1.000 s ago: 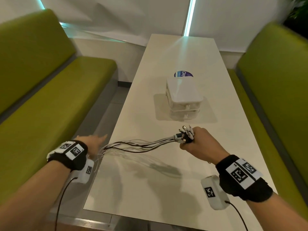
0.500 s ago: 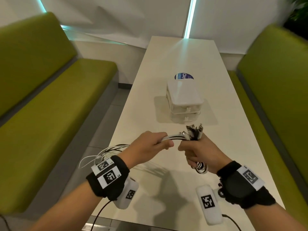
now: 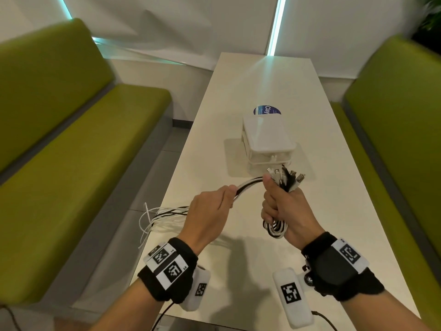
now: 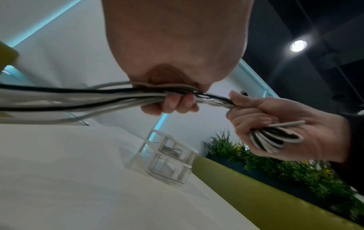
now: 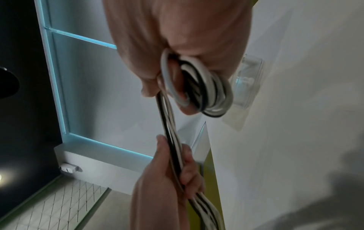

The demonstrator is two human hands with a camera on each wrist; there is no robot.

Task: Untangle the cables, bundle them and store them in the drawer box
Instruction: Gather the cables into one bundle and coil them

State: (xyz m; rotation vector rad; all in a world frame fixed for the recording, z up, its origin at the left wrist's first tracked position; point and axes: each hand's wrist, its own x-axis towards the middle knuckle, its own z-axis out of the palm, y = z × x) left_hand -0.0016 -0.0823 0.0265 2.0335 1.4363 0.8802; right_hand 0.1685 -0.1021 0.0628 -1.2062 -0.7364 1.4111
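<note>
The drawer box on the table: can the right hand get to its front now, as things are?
Probably not yet. The drawer box stands just beyond the right hand with nothing between, but that hand grips the looped cables, and the left hand holds their other stretch.

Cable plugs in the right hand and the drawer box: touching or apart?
Cannot tell. In the head view the plugs overlap the drawer box front; no view shows a gap.

Glossy plastic drawer box (image 3: 267, 137) on smooth matt table (image 3: 274, 77); rubbery-looking cables (image 3: 248, 183).
</note>
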